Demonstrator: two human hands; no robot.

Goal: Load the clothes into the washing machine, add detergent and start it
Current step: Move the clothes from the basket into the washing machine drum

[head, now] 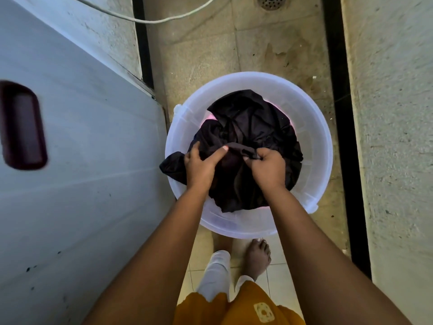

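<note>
- Step in hand: loading is just starting; both hands are reaching down into the bucket [324, 146] and taking hold of the black cloth [253, 123].
- Left hand [200, 164] is gripping the cloth's near-left edge, fingers curled into it, thumb lying across a fold.
- Right hand [267, 166] is clenching a bunched fold just beside the left thumb.
- The cloth is sitting in the bucket on the floor, one corner draping over the left rim; a pink scrap [210, 117] is peeking out underneath.
- Washing machine [82, 148] is standing just left of the bucket, its lid looking closed, with a dark handle recess [22, 125].
- Next move, my guess: lifting the cloth clear of the rim, swinging it left, and opening the lid first, which needs a free hand.
- Counts: one bucket, one black cloth visible (could be more, cannot tell), one pink scrap, one machine, one cable [152, 19], one floor drain [271, 1], two hands.
- No detergent showing.
</note>
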